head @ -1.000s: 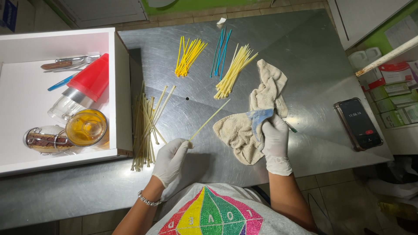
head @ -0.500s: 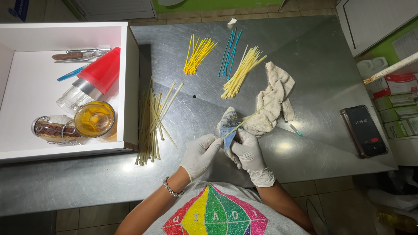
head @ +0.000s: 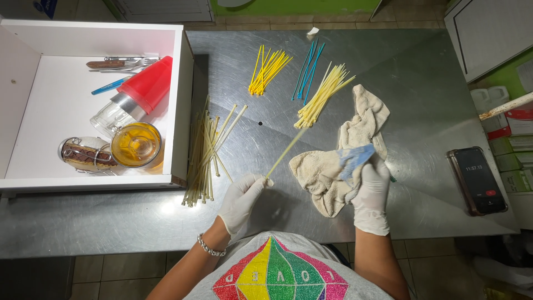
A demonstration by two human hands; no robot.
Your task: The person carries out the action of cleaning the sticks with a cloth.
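Setting: a commercial kitchen or food-preparation area.
Work surface: brushed stainless-steel table [head: 422, 100], the landmark for what follows.
Left of the table: white drawer box [head: 180, 100] holding cutlery [head: 119, 63], a red cup [head: 145, 86] and glass jars [head: 136, 145].
On the table: sorted bundles of thin yellow sticks [head: 267, 69] and blue sticks [head: 306, 72], plus a beige cloth [head: 355, 139].
Beyond the table's far edge: tiled floor [head: 288, 25] and a green wall [head: 300, 6].
Hygiene sign: white disposable gloves [head: 371, 194].

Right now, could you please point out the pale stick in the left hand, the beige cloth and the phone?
pale stick [head: 286, 153], head view, middle of its shaft.
beige cloth [head: 322, 175], head view, lower fold.
phone [head: 477, 180], head view, centre of its screen.
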